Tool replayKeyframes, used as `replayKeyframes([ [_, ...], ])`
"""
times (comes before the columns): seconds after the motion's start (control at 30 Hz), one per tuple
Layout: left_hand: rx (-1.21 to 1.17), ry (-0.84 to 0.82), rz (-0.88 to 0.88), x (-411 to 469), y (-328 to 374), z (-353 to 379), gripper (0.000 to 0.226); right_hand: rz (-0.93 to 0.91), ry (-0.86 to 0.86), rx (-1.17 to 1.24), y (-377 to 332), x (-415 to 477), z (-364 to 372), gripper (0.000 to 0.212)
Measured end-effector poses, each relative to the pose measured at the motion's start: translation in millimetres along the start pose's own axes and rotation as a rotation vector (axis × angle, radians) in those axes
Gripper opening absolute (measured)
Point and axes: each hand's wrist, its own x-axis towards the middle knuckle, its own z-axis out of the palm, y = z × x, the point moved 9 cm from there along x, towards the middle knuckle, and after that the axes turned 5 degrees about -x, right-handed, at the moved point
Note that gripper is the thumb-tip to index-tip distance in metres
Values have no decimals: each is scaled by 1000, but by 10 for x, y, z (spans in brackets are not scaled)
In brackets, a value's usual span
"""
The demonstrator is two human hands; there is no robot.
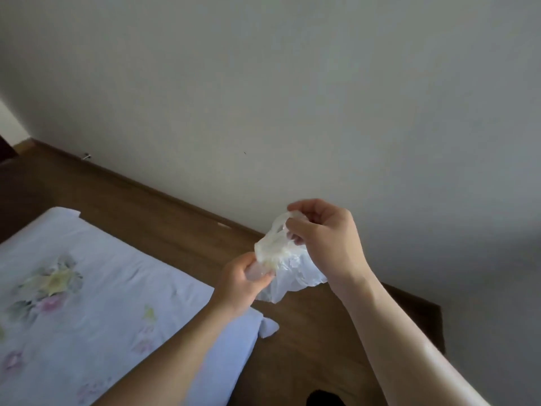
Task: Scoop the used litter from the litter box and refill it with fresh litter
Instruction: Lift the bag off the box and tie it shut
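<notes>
Centrally, head view: a thin plastic bag [292, 265] is held in the air between both hands. It is translucent white and crinkled, with a looped handle. Right hand [325, 238], uppermost: thumb and curled fingers pinch the handle loop. Left hand [243, 279], lower: fingers closed round a bunched fold of the film. The bag's loose body hangs crumpled between the two wrists.

Beneath runs a strip of brown wood-grain floor [307, 332]. On one side it meets the straight edge and near corner of a bed [102, 288] — pale blue cloth printed with faded flowers. On the other side is a dark skirting board [175, 194] at the foot of a plain matt wall [292, 98]. Open floor continues past the bed's corner. A dark shape [322, 398] sits at the bottom edge — unidentifiable.
</notes>
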Motion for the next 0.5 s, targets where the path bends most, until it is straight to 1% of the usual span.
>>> replayKeyframes([
  [0.17,42,168,-49,983,-80,-375,41,-72,-194,-12,-127,1242,491,21],
  [0.3,41,346,-112,1738,-168,-663,15,-145,-377,-24,-226,2190,989,25],
  [0.37,35,427,-175,2026,-167,-827,14,-164,-463,-27,-321,2576,1242,25],
  [0.5,15,615,-298,2418,-224,-1308,18,-175,-622,-43,-589,3176,1833,25],
])
